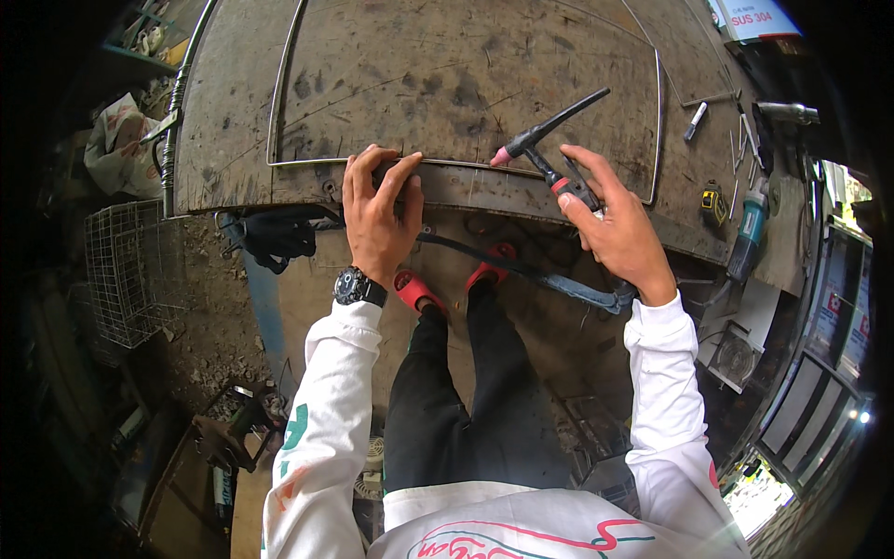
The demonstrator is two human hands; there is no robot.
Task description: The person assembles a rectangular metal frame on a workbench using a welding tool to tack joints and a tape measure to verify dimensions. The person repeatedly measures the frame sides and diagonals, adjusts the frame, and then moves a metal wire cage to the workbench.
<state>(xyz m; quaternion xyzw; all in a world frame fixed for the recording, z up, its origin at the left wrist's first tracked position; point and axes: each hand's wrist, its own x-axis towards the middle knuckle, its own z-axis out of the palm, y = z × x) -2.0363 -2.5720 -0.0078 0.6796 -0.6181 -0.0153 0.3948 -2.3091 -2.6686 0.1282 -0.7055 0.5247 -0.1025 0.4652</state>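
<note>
A thin metal rod frame [659, 121], bent into a large rectangle, lies on the worn wooden workbench [447, 74]. Its near side runs along the metal strip at the bench's front edge. My left hand [382, 210], with a black watch on the wrist, rests there with bent fingers on the near rod; its thumb is partly hidden. In my right hand [619, 224] is a TIG welding torch [537, 149] with a pink nozzle and a long black back cap. The nozzle points left, close over the near rod, right of my left fingers.
At the bench's right are a marker pen [695, 122], a yellow-black tape measure [714, 203], a teal angle grinder [748, 228] and loose rods. A dark cable [521, 267] hangs below the front edge. A wire cage [130, 270] stands on the floor at left.
</note>
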